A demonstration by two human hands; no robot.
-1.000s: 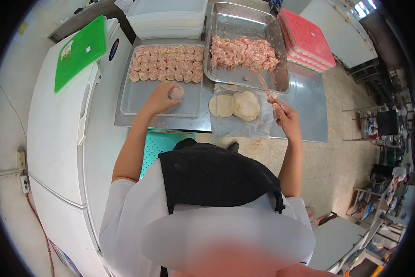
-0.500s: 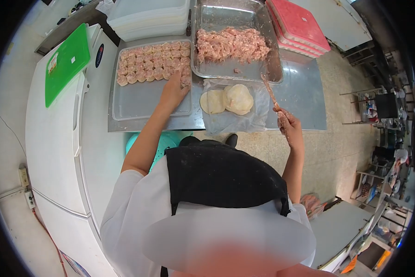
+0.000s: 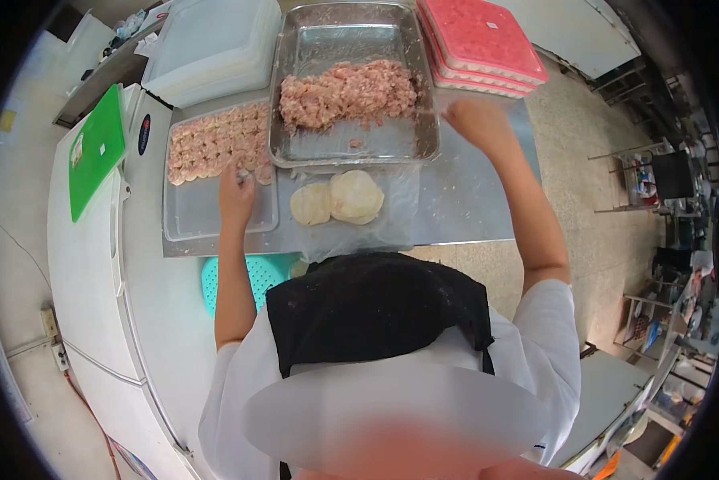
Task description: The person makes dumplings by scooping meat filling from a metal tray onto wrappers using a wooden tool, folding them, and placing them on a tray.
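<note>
My left hand (image 3: 236,194) reaches over a clear tray (image 3: 215,218), its fingertips touching the near row of the shaped dumplings (image 3: 211,144) that fill the tray's far half. My right hand (image 3: 473,120) rests on the steel table (image 3: 471,210), beside the right rim of the metal pan (image 3: 351,154) that holds minced meat filling (image 3: 347,92). No stick shows in that hand, and its grip is hidden. Round dough wrappers (image 3: 339,198) lie on a plastic sheet between my arms.
Red lidded trays (image 3: 479,36) are stacked at the far right, white plastic containers (image 3: 211,48) at the far left. A green cutting board (image 3: 95,152) lies on a white freezer (image 3: 95,264). A teal perforated stool (image 3: 243,276) stands below the table edge.
My left hand set its dumpling into the rows and stays at the tray. My right hand moved from the near table edge up to the pan's right side; its stick is gone from view.
</note>
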